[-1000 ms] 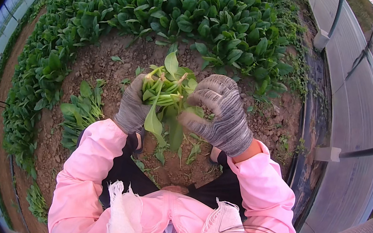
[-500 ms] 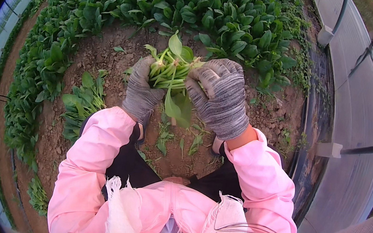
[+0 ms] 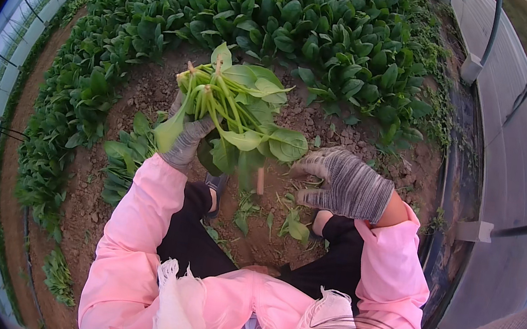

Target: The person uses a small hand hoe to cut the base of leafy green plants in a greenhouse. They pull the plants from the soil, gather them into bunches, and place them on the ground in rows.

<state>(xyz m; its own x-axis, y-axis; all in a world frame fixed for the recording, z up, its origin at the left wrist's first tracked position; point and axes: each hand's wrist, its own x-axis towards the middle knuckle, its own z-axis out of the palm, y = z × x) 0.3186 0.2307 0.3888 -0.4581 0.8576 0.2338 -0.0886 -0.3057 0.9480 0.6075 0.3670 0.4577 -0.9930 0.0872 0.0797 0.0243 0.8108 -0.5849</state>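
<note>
Two hands in view, both in grey knitted work gloves, both on pink-sleeved arms rising from the lower edge. Left hand [image 3: 184, 143], left of centre, closed around the stems of one bunch of green leafy plants with pale stalks [image 3: 236, 117], held up with stalk ends pointing toward the upper left and broad leaves drooping to the right and down. Right hand [image 3: 344, 186], right of centre, loosely curled, fingers half bent, gripping nothing visible, fingertips just beside the bunch's lowest right leaves but apart from them. Bunch above and between both hands, nearer the left.

Below the hands, bare brown clumpy soil [image 3: 361, 138] with a few loose green leaves scattered on it [image 3: 292, 226], between two black-trousered knees. One pile of cut leafy plants lying on the soil [image 3: 123, 158] just left of the left forearm. Beyond, a dense bed of dark green leafy plants [image 3: 285, 13] filling the upper frame and curving down the left side. At the right edge, a white plastic greenhouse wall [image 3: 518, 173] with a metal hoop.
</note>
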